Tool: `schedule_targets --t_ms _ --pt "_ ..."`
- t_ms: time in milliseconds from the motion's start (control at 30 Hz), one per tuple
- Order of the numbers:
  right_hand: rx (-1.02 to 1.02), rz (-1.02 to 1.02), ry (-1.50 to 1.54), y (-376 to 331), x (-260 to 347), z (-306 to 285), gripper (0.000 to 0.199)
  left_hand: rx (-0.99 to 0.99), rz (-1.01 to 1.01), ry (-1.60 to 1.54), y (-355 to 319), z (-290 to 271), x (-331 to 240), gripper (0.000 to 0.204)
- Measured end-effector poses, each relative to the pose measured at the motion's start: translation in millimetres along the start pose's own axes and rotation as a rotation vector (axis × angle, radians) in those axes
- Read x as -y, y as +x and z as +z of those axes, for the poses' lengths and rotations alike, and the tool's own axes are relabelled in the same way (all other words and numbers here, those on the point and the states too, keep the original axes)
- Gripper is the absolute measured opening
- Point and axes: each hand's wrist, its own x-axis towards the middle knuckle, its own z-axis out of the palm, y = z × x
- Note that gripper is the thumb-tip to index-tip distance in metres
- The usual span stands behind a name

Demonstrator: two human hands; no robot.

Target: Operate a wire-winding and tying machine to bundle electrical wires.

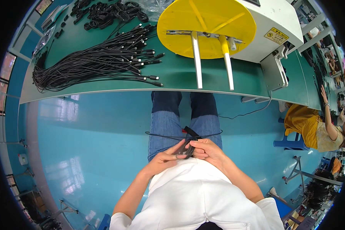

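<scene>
A coiled black cable (190, 150) is held low in front of my lap, a thin loop of it reaching out to both sides over my thighs. My right hand (205, 148) pinches the coil, thumb on top and fingers curled beneath. From the other side my left hand (169, 155) holds the coil's edge between its thumb and fairly straight fingers. A black strap-like piece (191, 132) sticks up from the coil, with a small red bit (184, 131) beside it. The cable's ends are hard to make out.
On the green table (115, 85) ahead lies a large bundle of black cables (84, 67), with several coiled cables (115, 12) behind it. A white machine (274, 27) with a yellow disc (207, 23) and two protruding rods stands at right. A seated person (306, 124) works farther right.
</scene>
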Motion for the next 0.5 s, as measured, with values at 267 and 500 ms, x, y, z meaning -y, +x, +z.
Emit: schedule_targets --t_ms 267,500 --pt "0.004 -0.206 0.026 3 31 15 0.025 -0.468 -0.160 -0.172 33 10 -42 0.055" --pt "-0.013 -0.201 -0.390 -4 71 39 0.025 -0.144 -0.153 0.022 79 1 -74 0.066"
